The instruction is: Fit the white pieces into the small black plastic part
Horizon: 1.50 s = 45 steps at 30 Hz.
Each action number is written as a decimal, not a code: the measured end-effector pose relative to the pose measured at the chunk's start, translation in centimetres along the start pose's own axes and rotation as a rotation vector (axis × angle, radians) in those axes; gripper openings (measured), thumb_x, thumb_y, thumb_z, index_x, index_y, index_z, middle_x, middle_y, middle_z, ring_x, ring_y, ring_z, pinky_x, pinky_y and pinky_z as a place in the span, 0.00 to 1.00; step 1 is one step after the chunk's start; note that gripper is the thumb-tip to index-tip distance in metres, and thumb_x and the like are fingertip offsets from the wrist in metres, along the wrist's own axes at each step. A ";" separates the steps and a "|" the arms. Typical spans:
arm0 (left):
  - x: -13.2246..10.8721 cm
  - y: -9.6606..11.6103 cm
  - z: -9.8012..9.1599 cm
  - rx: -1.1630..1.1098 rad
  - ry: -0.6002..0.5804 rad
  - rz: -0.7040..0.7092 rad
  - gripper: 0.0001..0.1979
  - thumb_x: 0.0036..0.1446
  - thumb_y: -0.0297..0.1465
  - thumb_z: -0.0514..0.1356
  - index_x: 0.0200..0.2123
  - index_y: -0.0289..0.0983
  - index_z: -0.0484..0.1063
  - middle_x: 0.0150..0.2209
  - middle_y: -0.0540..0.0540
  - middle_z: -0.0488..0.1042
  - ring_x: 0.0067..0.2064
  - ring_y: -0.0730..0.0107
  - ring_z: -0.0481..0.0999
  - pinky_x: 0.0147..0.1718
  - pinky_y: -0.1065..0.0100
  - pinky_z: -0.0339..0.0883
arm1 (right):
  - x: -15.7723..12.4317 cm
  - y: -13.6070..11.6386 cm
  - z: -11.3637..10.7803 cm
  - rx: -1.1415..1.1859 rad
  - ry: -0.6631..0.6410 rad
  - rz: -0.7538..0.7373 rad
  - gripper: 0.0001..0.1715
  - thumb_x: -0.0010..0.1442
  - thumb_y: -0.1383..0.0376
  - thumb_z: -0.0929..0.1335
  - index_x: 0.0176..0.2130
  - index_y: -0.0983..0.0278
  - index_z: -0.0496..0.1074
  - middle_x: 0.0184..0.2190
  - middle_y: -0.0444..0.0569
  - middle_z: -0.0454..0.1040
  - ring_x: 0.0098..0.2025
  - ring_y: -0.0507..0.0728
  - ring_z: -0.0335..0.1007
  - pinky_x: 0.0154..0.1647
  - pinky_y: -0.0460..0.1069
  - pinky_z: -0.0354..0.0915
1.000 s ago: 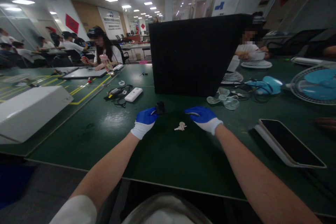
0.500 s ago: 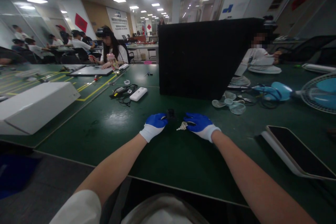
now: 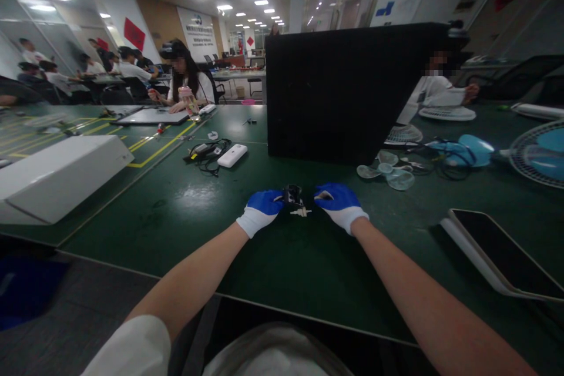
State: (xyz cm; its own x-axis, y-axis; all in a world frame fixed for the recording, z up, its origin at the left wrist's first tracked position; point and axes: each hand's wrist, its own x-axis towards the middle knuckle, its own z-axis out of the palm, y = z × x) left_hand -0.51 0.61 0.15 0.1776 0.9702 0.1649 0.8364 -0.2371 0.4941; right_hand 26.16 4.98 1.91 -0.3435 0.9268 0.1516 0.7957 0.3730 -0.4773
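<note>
Gloved in blue and white, my left hand (image 3: pixel 265 204) has its fingers closed on the left side of a small black part (image 3: pixel 292 194). A small pale piece (image 3: pixel 301 211) lies on the green table (image 3: pixel 185 252) just below that part. My right hand (image 3: pixel 338 202), in a matching glove, is to the right of both, apart from them. Its fingers are curled, and I cannot make out whether anything is between them.
Behind my hands stands a large black box (image 3: pixel 335 97). Clear fan blades (image 3: pixel 388 172) lie to the right, near a tablet (image 3: pixel 497 249). To the left are a white box (image 3: pixel 66 176), black cables (image 3: pixel 209 155) and a white device (image 3: pixel 232 155). People sit beyond.
The pale piece, formerly at my right fingertips, now lies below the black part. My right hand has shifted slightly right, away from it. The black part looks turned in my left hand.
</note>
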 end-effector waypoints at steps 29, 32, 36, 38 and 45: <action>-0.2 0.5 1.5 0.025 0.046 0.247 0.14 0.67 0.33 0.56 0.47 0.44 0.81 0.43 0.47 0.84 0.45 0.65 0.82 0.49 0.64 0.72 | -1.9 -4.3 0.6 0.196 0.222 -0.163 0.14 0.61 0.55 0.69 0.40 0.58 0.82 0.66 0.49 0.67 0.67 0.67 0.62 0.69 0.67 0.54; -0.3 0.5 1.4 0.018 0.053 0.238 0.14 0.68 0.33 0.55 0.48 0.44 0.81 0.44 0.47 0.84 0.45 0.65 0.82 0.49 0.65 0.72 | -2.0 -4.4 0.4 0.200 0.224 -0.149 0.15 0.62 0.54 0.68 0.38 0.58 0.82 0.65 0.48 0.69 0.66 0.67 0.63 0.68 0.67 0.55; -0.3 0.5 1.3 0.057 0.001 0.217 0.14 0.67 0.33 0.56 0.49 0.45 0.80 0.43 0.48 0.84 0.45 0.64 0.82 0.49 0.64 0.72 | -2.0 -4.0 0.8 0.207 0.161 -0.072 0.18 0.62 0.52 0.68 0.33 0.59 0.82 0.63 0.49 0.71 0.65 0.67 0.65 0.67 0.68 0.57; -0.2 0.6 1.3 0.065 -0.016 0.212 0.13 0.66 0.34 0.57 0.49 0.46 0.81 0.43 0.48 0.84 0.46 0.64 0.82 0.49 0.64 0.72 | -1.9 -3.9 1.0 0.231 0.156 -0.013 0.19 0.61 0.51 0.68 0.31 0.60 0.81 0.61 0.51 0.73 0.63 0.67 0.68 0.65 0.66 0.61; -0.1 0.4 1.6 0.047 0.040 0.212 0.13 0.67 0.33 0.57 0.48 0.45 0.81 0.44 0.47 0.83 0.45 0.65 0.82 0.50 0.64 0.72 | -2.6 -5.0 1.5 0.262 0.205 0.050 0.21 0.60 0.51 0.69 0.45 0.60 0.81 0.57 0.53 0.77 0.60 0.67 0.71 0.63 0.65 0.64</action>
State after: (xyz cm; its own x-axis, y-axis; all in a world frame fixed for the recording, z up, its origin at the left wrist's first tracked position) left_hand 0.64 0.45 -1.02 0.3324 0.8957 0.2954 0.8057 -0.4325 0.4047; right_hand 22.27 0.65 2.61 -0.1789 0.9430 0.2807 0.6443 0.3279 -0.6909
